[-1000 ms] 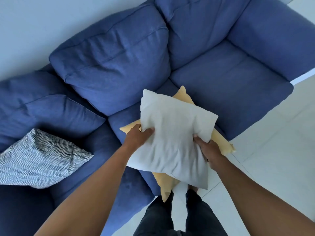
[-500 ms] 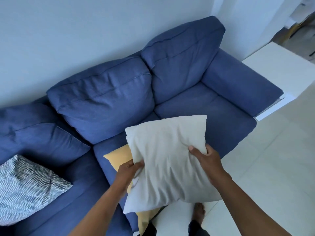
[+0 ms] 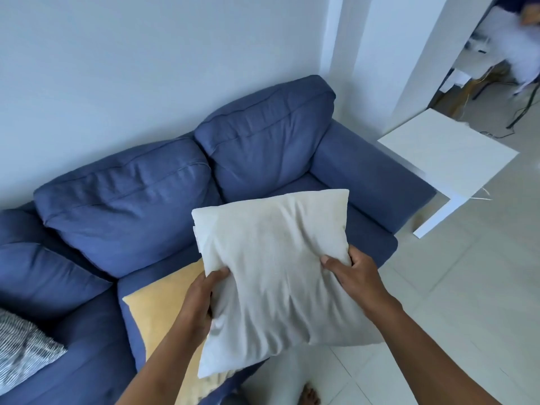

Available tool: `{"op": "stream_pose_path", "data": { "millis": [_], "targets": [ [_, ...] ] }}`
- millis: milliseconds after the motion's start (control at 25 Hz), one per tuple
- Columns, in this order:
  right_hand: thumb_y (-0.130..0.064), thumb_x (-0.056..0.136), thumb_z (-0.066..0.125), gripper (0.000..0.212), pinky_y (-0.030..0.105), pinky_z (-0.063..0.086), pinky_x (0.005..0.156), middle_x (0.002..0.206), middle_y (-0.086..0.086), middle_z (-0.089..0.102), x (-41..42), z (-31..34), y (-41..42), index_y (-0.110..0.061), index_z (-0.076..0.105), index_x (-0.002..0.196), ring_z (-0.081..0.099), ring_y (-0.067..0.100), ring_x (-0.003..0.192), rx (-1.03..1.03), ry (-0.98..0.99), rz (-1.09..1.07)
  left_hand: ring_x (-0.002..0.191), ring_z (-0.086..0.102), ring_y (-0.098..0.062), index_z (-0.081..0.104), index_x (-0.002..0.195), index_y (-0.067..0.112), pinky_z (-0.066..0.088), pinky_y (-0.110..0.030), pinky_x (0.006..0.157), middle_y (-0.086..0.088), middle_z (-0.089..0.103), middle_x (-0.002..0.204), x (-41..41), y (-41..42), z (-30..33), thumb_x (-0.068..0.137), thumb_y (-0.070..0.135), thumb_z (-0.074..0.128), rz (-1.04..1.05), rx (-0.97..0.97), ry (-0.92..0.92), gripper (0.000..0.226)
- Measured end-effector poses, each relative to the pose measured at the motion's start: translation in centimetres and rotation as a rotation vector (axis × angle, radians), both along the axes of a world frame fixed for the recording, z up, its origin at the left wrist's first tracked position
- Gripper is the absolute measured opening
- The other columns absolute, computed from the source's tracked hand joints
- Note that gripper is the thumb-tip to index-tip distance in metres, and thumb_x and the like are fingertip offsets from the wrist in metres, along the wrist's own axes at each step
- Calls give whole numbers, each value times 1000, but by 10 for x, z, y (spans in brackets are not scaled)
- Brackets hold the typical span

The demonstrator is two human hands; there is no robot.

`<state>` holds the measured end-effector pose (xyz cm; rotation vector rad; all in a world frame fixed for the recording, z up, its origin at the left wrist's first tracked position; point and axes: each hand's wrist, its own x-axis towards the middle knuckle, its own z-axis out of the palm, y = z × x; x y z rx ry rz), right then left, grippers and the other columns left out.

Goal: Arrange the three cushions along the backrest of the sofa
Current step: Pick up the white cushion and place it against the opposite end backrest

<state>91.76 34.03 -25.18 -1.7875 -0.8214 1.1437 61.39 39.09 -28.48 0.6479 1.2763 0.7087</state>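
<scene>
Both hands, left [image 3: 201, 299] & right [image 3: 355, 276], pinch the grey cushion [image 3: 277, 276] by its sides above the sofa [image 3: 122, 200] seat, yellow cushion [image 3: 157, 317] beneath; soft fill may sag w/ loose grip, flopping short of the backrest [image 3: 263, 147].

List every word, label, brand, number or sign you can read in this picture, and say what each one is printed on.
None: no readable text shows anywhere.
The off-white cushion held in the left hand and right hand is plain.
The yellow cushion, the striped cushion, the blue sofa and the white side table bear no label.
The things through the doorway are too blurred to tell.
</scene>
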Motion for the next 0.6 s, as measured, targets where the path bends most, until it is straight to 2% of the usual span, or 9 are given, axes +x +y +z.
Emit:
{"op": "stream_pose_path", "data": {
  "millis": [160,280,360,520,600],
  "targets": [
    [-24,85,75,20,32,55,73,104,-7,74,33,0,25,-32,65,101,71,14,92,1,9,-19,114,74,-32,71,128,14,52,-55,107,-9,79,123,29,28,17,92,27,71,-33,73,30,38],
    [-32,84,77,34,37,56,85,112,-10,72,52,-3,54,-30,62,115,69,14,100,12,42,-36,112,75,-30,72,125,16,54,-55,104,-6,79,121,42,62,23,91,20,71,-51,108,44,35],
    [-41,84,77,46,35,52,88,116,-15,68,62,-1,74,-32,57,125,66,10,105,27,53,-53,113,74,-30,72,125,16,53,-56,105,-6,79,121,49,89,21,87,16,74,-61,126,33,38],
    [-35,88,75,38,27,49,76,113,-13,70,87,8,128,-28,62,123,65,6,101,31,9,-36,110,76,-26,71,125,20,56,-51,101,-2,80,119,72,138,17,86,14,77,-103,167,51,40],
    [-32,88,75,35,28,50,75,112,-9,72,97,9,155,-25,65,121,66,10,101,29,1,-36,109,76,-21,70,125,24,58,-46,95,2,80,118,80,158,16,84,17,80,-114,186,75,42]
  ]
}}
